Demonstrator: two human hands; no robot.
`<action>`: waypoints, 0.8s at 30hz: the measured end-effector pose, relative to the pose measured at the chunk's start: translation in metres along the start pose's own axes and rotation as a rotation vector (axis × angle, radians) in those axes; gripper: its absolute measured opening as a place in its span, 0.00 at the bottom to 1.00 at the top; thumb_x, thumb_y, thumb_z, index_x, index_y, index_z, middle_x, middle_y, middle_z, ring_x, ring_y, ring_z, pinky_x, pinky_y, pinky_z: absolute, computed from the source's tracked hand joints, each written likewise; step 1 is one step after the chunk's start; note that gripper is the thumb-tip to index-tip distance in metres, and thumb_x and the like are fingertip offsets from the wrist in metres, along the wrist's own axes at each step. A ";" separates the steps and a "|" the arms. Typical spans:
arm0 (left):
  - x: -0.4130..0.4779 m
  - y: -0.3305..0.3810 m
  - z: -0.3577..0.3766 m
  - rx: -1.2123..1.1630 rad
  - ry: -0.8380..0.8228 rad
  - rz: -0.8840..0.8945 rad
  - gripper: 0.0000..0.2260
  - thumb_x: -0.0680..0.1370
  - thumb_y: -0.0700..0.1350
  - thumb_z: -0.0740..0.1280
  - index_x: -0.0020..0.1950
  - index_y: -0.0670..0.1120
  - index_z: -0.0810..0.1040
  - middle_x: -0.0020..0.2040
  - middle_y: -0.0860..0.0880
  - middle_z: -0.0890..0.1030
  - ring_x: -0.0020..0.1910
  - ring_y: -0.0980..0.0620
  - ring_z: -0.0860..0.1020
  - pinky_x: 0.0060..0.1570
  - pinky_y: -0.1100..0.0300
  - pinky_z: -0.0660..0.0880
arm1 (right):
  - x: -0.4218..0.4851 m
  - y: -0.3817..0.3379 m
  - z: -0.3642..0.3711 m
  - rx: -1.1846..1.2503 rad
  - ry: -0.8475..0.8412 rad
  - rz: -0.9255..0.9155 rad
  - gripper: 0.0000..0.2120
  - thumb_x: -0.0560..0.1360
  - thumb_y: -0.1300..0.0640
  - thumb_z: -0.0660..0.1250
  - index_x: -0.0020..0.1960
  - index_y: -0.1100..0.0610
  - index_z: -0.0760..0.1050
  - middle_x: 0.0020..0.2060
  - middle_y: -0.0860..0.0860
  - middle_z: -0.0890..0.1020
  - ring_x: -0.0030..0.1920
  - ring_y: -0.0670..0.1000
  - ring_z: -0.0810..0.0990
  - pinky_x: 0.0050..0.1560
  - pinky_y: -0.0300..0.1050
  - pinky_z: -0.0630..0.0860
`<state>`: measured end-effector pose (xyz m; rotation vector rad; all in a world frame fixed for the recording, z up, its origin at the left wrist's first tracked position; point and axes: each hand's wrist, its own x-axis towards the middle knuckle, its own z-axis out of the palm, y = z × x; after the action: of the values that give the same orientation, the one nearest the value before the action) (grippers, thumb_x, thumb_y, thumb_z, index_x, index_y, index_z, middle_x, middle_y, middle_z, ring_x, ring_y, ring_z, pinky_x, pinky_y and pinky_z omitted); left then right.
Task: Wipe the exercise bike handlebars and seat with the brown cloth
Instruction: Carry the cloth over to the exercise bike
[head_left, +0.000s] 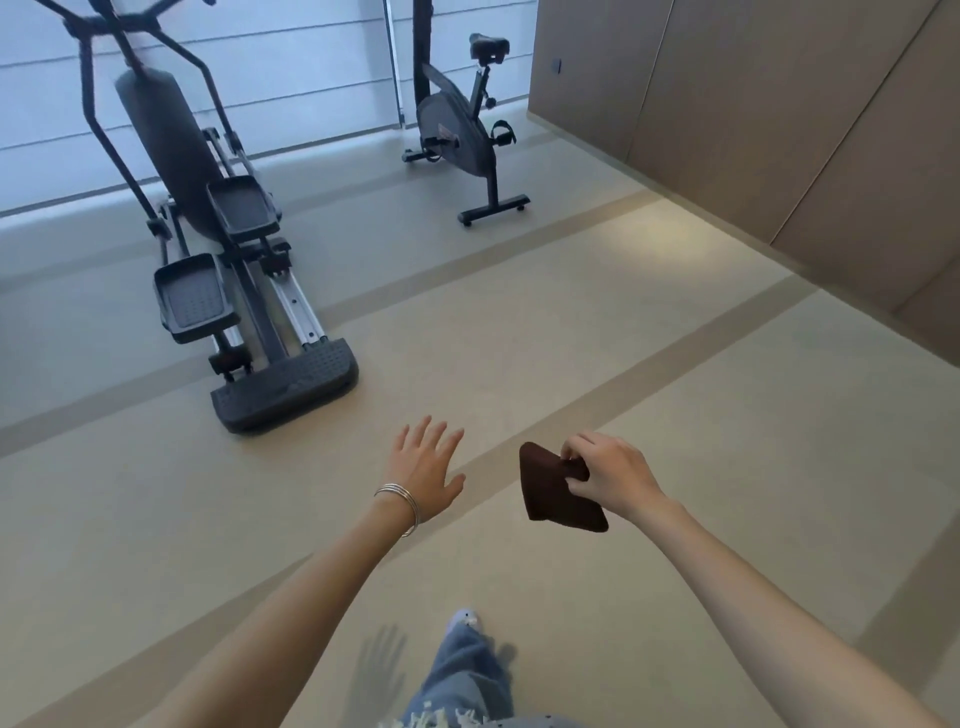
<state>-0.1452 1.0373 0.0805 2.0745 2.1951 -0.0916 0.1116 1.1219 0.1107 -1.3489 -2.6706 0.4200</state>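
**Pinched cloth, bike well ahead**

Right hand (610, 480) pinches the folded brown cloth (556, 493) near its upper edge, fingers curled, and holds it in the air. Left hand (426, 467), bangles (400, 501) at the wrist, is spread wide and holds nothing. The bike (462, 135) stands well ahead by the window, its seat (488, 45) on top. An elliptical (208, 234) sits off left, and floor (675, 364) stretches between the hands and the bike.

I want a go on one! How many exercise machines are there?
2. An elliptical stands near, on the left; the bike stands farther back, to its right. Others may be out of view.
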 end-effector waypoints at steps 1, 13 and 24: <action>0.018 -0.005 -0.006 0.007 0.008 0.007 0.28 0.77 0.59 0.57 0.74 0.51 0.55 0.76 0.47 0.59 0.76 0.45 0.52 0.73 0.47 0.50 | 0.020 0.003 -0.005 0.003 0.005 0.006 0.10 0.67 0.57 0.67 0.48 0.52 0.74 0.43 0.47 0.79 0.43 0.53 0.77 0.38 0.40 0.65; 0.169 -0.033 -0.005 0.024 -0.090 -0.023 0.29 0.78 0.59 0.55 0.76 0.51 0.52 0.77 0.45 0.56 0.76 0.43 0.49 0.74 0.46 0.48 | 0.175 0.061 -0.004 -0.009 -0.109 -0.045 0.11 0.68 0.56 0.67 0.49 0.52 0.73 0.46 0.47 0.78 0.46 0.51 0.77 0.38 0.42 0.68; 0.369 -0.037 -0.054 0.044 -0.080 -0.116 0.29 0.78 0.58 0.55 0.76 0.51 0.51 0.77 0.45 0.53 0.76 0.43 0.48 0.74 0.46 0.48 | 0.388 0.168 -0.056 -0.114 -0.133 -0.194 0.12 0.68 0.57 0.66 0.51 0.52 0.72 0.48 0.49 0.78 0.47 0.54 0.76 0.37 0.42 0.64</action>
<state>-0.2043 1.4073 0.0851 1.9276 2.2835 -0.2315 0.0227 1.5396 0.1069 -1.1094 -2.9412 0.3525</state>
